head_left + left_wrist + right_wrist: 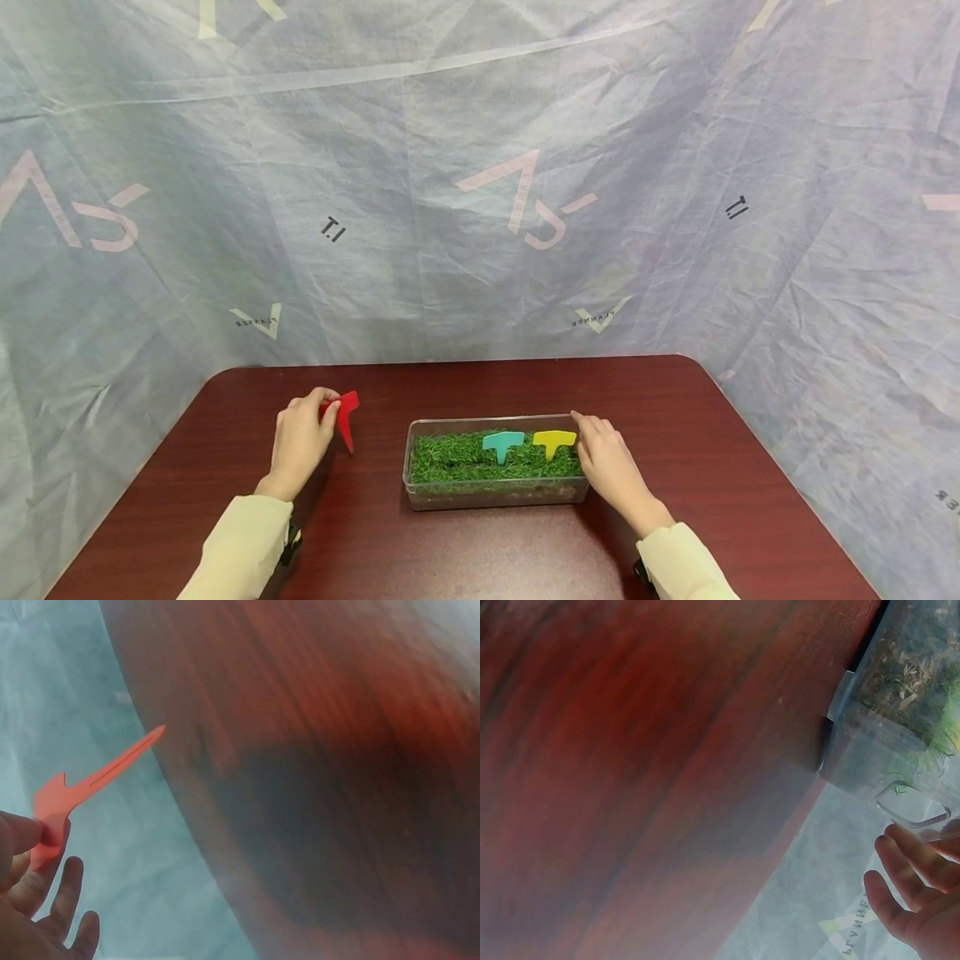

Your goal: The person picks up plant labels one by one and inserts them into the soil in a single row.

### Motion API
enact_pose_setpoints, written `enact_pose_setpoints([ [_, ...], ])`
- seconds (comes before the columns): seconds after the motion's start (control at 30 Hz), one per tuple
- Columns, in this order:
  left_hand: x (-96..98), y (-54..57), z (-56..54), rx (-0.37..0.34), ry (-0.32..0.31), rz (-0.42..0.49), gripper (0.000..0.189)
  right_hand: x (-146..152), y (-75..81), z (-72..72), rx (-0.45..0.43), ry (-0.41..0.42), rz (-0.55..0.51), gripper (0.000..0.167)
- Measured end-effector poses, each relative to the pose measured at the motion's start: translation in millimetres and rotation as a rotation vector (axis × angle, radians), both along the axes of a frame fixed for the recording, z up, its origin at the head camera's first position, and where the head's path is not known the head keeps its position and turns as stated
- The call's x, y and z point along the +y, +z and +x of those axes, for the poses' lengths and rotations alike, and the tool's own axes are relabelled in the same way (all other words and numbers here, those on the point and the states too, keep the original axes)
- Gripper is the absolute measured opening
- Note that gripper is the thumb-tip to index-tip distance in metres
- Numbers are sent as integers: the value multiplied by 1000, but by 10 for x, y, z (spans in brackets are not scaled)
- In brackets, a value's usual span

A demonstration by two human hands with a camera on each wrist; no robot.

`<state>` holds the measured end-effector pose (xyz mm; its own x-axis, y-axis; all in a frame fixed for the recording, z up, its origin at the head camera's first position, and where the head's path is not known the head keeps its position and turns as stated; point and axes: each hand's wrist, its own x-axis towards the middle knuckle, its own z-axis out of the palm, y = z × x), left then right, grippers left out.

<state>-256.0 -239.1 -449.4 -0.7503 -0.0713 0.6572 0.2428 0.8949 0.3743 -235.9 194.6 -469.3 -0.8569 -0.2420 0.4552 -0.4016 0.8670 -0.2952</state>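
In the head view my left hand (302, 437) pinches a red T-shaped plant label (346, 419) by its wide top, its pointed stem hanging down above the table. The left wrist view shows the red label (97, 784) between thumb and forefinger, the other fingers spread. My right hand (611, 467) touches the right end of a clear plastic box (495, 495) filled with green artificial grass (453, 457). Its fingers (904, 881) lie relaxed by the box's end handle; the thumb is hidden there. A teal label (502, 442) and a yellow label (554, 442) stand upright in the grass.
The box stands near the middle of a dark red-brown wooden table (510, 554). A grey printed cloth (420, 217) hangs behind the table and along both sides.
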Motion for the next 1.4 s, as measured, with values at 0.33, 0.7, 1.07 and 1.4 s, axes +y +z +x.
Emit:
enact_pose_setpoints([
  [0.33, 251, 145, 21, 74, -66, -11, 13, 3, -3, -2, -4, 1, 2, 39],
  [0.7, 490, 348, 62, 129, -129, 7, 14, -2, 4, -3, 3, -1, 1, 38],
  [1.07, 731, 515, 127, 198, -195, 14, 15, -4, 1, 1, -4, -3, -5, 39],
  [1.4, 906, 585, 170, 211, -253, 8, 12, -5, -5, 2, 5, -2, -3, 38],
])
